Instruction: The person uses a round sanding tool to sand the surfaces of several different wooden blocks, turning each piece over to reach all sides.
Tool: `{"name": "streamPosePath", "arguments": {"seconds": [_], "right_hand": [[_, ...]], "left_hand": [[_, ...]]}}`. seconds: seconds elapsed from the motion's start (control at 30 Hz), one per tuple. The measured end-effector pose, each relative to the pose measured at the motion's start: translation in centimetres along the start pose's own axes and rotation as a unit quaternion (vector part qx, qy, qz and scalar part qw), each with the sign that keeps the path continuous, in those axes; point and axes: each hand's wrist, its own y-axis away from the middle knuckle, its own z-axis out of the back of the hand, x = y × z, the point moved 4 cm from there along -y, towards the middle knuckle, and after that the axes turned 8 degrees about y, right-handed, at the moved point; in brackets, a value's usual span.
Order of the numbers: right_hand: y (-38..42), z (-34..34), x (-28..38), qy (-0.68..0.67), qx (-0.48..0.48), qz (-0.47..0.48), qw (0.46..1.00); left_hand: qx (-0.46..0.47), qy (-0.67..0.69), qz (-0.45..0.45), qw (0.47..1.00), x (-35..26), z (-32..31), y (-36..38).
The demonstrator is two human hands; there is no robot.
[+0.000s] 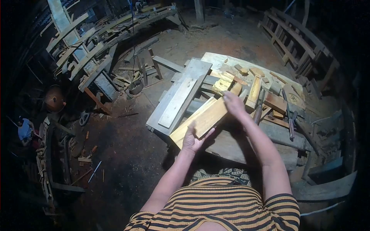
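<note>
A pale yellow wooden board (206,118) lies slantwise in front of me, tilted over the edge of the workbench (266,133). My left hand (194,141) grips its near lower end, thumb on top and fingers underneath. At the far upper end, my right hand (234,104) is closed around the board's edge, its fingers partly hidden. Just beyond those fingers is a crumpled bright yellow piece (222,84), whose kind I cannot make out. A grooved wooden block (254,91) lies right of my right hand.
Grey planks (179,101) rest on the bench's left side. Small wood offcuts (243,71) and a reddish wooden block (275,102) lie on its right, near a long thin tool (291,129). Wooden frames (289,38) stand far right. A person (25,130) is at far left.
</note>
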Motion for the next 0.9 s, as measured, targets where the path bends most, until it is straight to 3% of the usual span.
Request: {"name": "streamPosePath", "arguments": {"seconds": [0.07,0.13,0.2,0.27,0.3,0.33,0.37,0.4,0.43,0.47,0.53,0.57,0.6,0.63,0.67,0.7,0.73,0.8,0.87,0.9], "right_hand": [[-0.8,2.2,-0.6,-0.1,0.114,-0.139,0.979],[0.2,4.7,1.8,-0.116,0.063,-0.087,0.987],[2.1,6.1,5.9,-0.095,-0.058,0.049,0.993],[5.5,6.5,11.3,-0.036,-0.083,0.263,0.96],[7.1,5.7,13.6,0.019,-0.051,0.306,0.951],[8.8,4.8,15.5,0.075,-0.019,0.348,0.934],[10.8,3.8,16.5,0.085,0.004,0.361,0.929],[12.0,3.1,17.1,0.094,0.028,0.376,0.921],[12.0,2.8,16.6,0.093,0.025,0.374,0.923],[11.7,2.2,15.7,0.082,0.024,0.363,0.928],[9.6,2.5,13.8,0.078,0.039,0.34,0.937],[8.0,3.7,12.2,0.061,0.023,0.316,0.947],[5.7,4.4,10.6,0.122,0.07,0.26,0.955],[4.1,5.3,7.7,0.075,-0.047,0.266,0.96],[2.6,6.7,5.9,0.109,-0.066,0.223,0.966],[1.3,7.4,4.2,0.11,-0.036,0.126,0.985],[0.6,7.6,2.2,0.133,0.006,-0.045,0.99],[1.3,8.3,4.0,0.074,-0.042,0.06,0.995],[4.6,7.0,9.5,0.038,-0.114,0.235,0.964],[7.0,4.4,10.9,0.112,-0.125,0.323,0.932]], "left_hand": [[-0.03,-0.061,-0.013,0.998,-0.6,0.5,-0.5],[-0.063,-0.117,-0.02,0.991,-0.7,0.0,-0.3],[0.047,-0.241,-0.044,0.968,-1.4,-2.6,0.2],[0.094,-0.416,-0.099,0.899,-2.0,-3.7,0.4],[0.117,-0.424,-0.068,0.896,-2.2,-3.7,0.6],[0.109,-0.36,-0.125,0.918,-1.1,-4.9,1.0],[0.199,-0.513,-0.231,0.802,-2.0,-2.1,0.5],[0.279,-0.637,-0.326,0.641,-2.6,1.0,0.3],[0.196,-0.513,-0.235,0.802,-2.6,1.4,0.3],[0.196,-0.515,-0.234,0.801,-2.4,0.8,0.5],[0.101,-0.585,-0.161,0.788,-2.1,-1.0,0.7],[0.098,-0.403,-0.089,0.905,-1.9,-1.1,1.1],[0.072,-0.515,-0.155,0.84,-2.2,-0.9,1.0],[0.073,-0.53,-0.164,0.829,-2.2,-0.8,1.0],[0.076,-0.543,-0.172,0.818,-2.0,-0.9,1.1],[0.082,-0.541,-0.172,0.819,-1.8,-0.9,1.1],[0.089,-0.529,-0.17,0.827,-1.7,-0.8,1.1],[0.098,-0.514,-0.173,0.834,-1.8,-0.9,0.8],[0.135,-0.538,-0.211,0.805,-1.8,-0.7,0.8],[0.127,-0.526,-0.171,0.823,-1.5,-0.7,0.8]]}}
